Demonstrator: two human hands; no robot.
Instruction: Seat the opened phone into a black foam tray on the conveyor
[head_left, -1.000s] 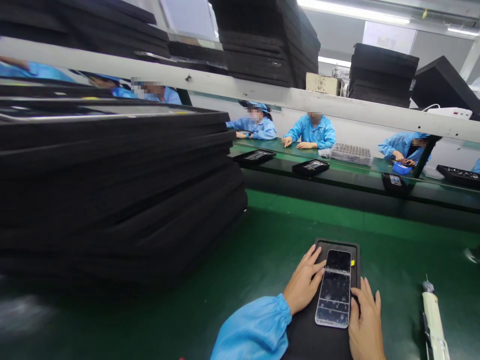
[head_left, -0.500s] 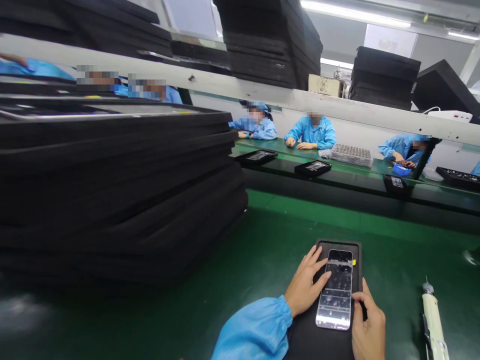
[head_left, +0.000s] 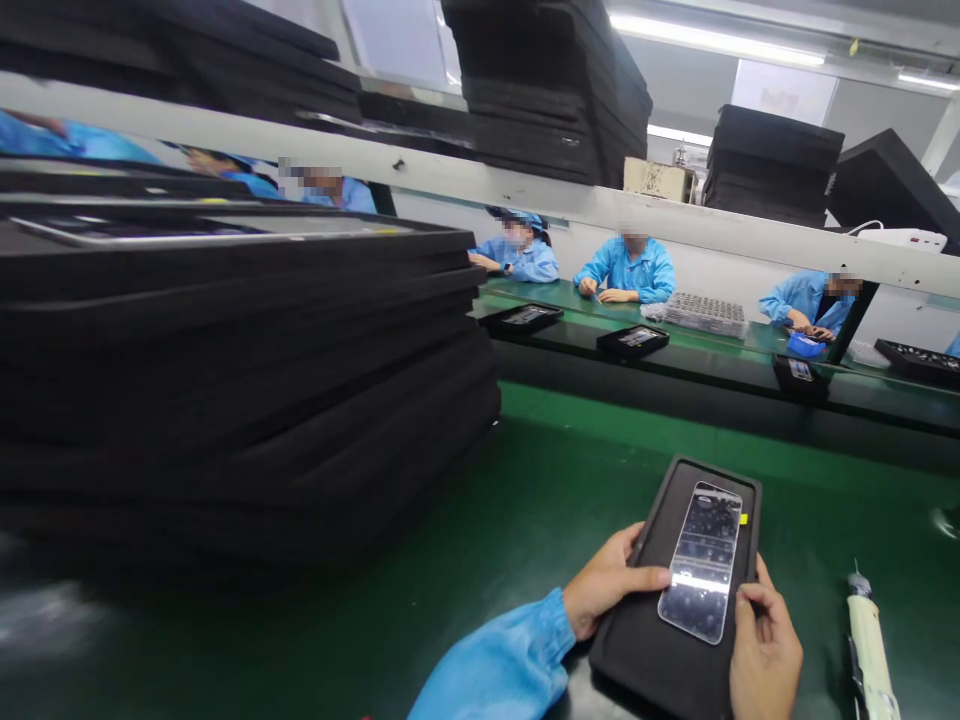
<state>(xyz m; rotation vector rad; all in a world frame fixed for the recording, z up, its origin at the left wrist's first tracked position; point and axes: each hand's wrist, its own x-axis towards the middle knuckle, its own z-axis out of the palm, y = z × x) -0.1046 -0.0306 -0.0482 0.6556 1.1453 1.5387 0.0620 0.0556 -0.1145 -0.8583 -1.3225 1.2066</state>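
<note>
A black foam tray (head_left: 652,640) carries a phone (head_left: 703,563) with a glossy screen and a small yellow tab at its upper right edge. My left hand (head_left: 606,593) grips the tray's left edge, thumb lying on top toward the phone. My right hand (head_left: 763,652) curls round the tray's right edge, its thumb beside the phone's lower corner. The tray is tilted, its far end raised off the green mat (head_left: 480,540).
A tall stack of black foam trays (head_left: 240,380) fills the left. A white electric screwdriver (head_left: 870,640) lies at the right. Beyond runs a green conveyor (head_left: 705,355) with small black trays, and several people in blue coats sit behind it. More black stacks sit on a white shelf (head_left: 465,180).
Both hands went from resting flat beside the phone to gripping the tray's edges. The tray with the phone has lifted, tilted and shifted slightly right.
</note>
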